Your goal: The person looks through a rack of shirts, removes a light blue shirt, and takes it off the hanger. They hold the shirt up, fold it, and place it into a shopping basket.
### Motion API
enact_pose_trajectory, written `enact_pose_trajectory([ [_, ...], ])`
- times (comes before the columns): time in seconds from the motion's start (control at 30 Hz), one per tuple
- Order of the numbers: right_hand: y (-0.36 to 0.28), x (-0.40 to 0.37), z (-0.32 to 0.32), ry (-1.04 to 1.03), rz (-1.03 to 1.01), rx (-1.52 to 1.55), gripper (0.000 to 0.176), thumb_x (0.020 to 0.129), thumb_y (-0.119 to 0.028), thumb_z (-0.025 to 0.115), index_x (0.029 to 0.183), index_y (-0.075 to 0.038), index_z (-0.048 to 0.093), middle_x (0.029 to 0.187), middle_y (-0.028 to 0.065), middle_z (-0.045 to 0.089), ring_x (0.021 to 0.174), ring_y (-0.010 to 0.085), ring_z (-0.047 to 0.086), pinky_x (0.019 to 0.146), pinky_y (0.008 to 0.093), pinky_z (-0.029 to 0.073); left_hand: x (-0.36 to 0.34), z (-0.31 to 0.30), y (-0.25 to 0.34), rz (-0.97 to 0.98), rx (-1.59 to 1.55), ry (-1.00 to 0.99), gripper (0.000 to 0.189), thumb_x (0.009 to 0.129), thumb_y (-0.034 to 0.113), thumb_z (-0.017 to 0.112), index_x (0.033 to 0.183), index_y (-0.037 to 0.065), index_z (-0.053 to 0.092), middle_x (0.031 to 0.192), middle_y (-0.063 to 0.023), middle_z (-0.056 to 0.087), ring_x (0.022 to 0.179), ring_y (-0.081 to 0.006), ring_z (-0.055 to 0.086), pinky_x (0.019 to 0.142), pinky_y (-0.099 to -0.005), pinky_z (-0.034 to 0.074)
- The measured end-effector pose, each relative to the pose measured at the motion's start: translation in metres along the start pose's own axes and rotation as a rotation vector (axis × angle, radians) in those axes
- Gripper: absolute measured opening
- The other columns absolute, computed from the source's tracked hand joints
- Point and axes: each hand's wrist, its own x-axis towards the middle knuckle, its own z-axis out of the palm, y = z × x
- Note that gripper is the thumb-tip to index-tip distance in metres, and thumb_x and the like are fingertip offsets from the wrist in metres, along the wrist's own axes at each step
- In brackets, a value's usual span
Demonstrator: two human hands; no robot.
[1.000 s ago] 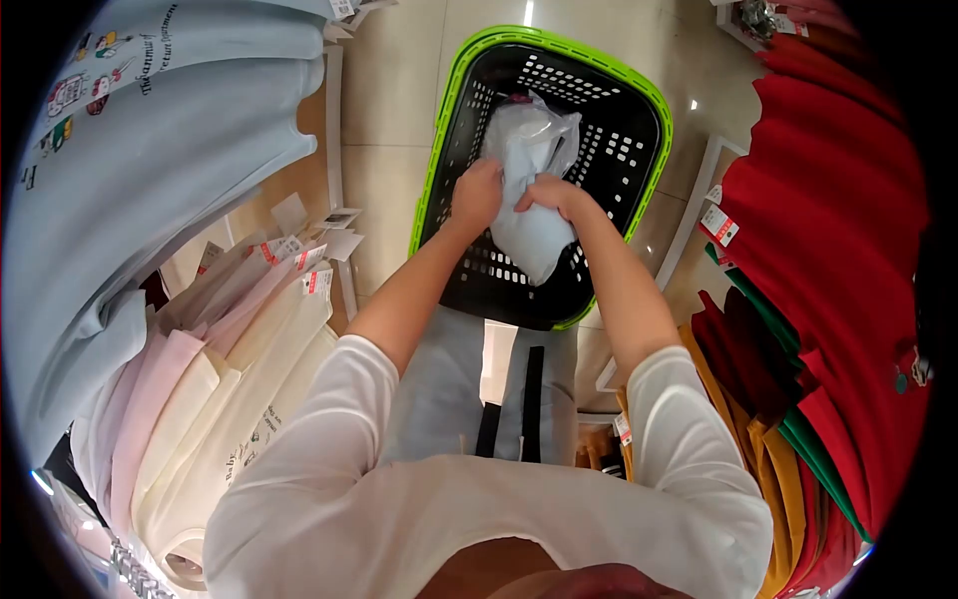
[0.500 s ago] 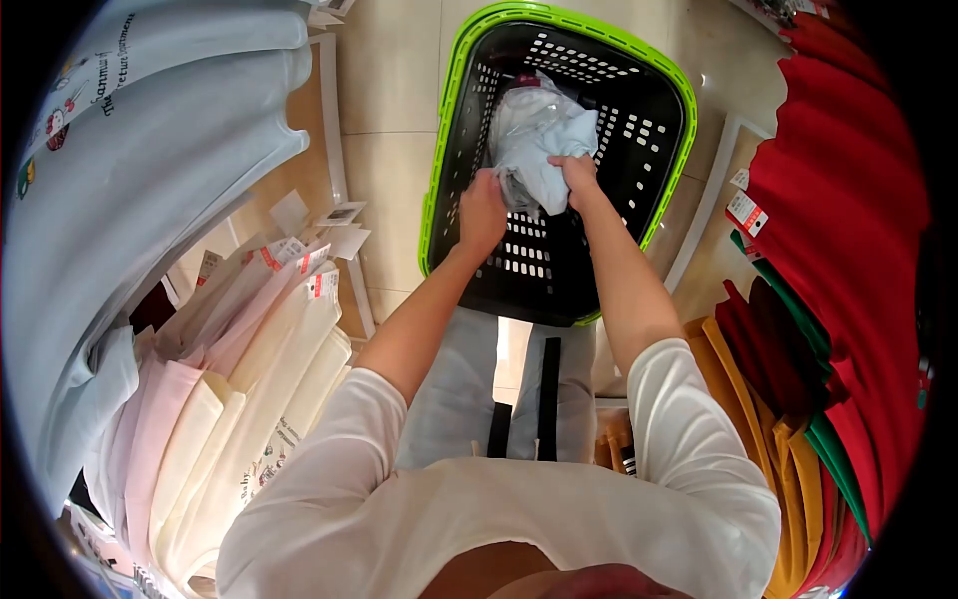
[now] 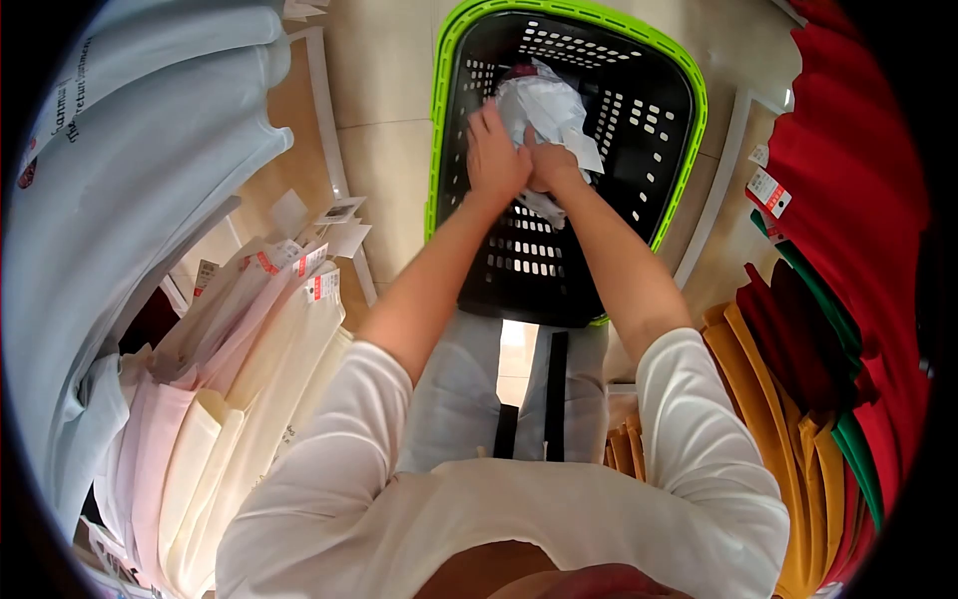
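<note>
Pale blue-white fabric in crinkled clear wrap, bunched into one garment bundle (image 3: 547, 100). Located inside black perforated basket (image 3: 659, 130) with bright green rim, toward far middle of interior. Contact with basket bottom not determinable.

Against left side of bundle, left hand (image 3: 496, 155), fingers extended and laid flat on wrap, not curled round it. Just beside and touching it, right hand (image 3: 552, 168), clenched on near lower edge of bundle, with fabric trailing below knuckles. Both forearms bare, reaching away from white short sleeves (image 3: 699, 449) at near edge of view.

Basket set on pale tiled floor (image 3: 384, 150), in aisle between two clothing displays. Grey trousers (image 3: 469, 389) with black stripes visible on near side of basket.

Left of aisle:
- hanging light-blue tops (image 3: 150, 170) with printed lettering;
- nearer row of cream and pink tops (image 3: 230, 399) carrying white and red price tags (image 3: 317, 285).

Right of aisle:
- red tops (image 3: 858, 180) at far right;
- green tops (image 3: 848, 439) nearer, beneath red row;
- mustard tops (image 3: 768, 399) nearest to body.

White rail frames (image 3: 329, 130) bordering displays at floor level on both sides of aisle.
</note>
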Motion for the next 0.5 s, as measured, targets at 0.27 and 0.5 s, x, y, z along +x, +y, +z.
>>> enact_pose_trajectory([
  [0.27, -0.018, -0.086, -0.024, 0.127, -0.046, 0.119, 0.088, 0.074, -0.009, 0.069, 0.141, 0.021, 0.021, 0.101, 0.0282, 0.067, 0.096, 0.0388, 0.068, 0.085, 0.0425, 0.055, 0.074, 0.017, -0.018, -0.046, 0.204, -0.283, 0.029, 0.084, 0.016, 0.058, 0.111, 0.005, 0.062, 0.112, -0.0213, 0.068, 0.098, -0.0415, 0.066, 0.085, -0.0502, 0.052],
  [0.5, -0.018, -0.200, -0.056, 0.338, -0.188, 0.376, 0.082, 0.068, 0.007, 0.063, 0.145, 0.002, 0.036, 0.109, 0.0249, 0.064, 0.104, 0.0402, 0.061, 0.088, 0.0444, 0.050, 0.048, -0.034, 0.012, 0.136, -0.556, -0.231, 0.040, 0.089, 0.024, 0.069, 0.122, 0.003, 0.060, 0.122, -0.0113, 0.065, 0.113, -0.0248, 0.060, 0.096, -0.0363, 0.047],
])
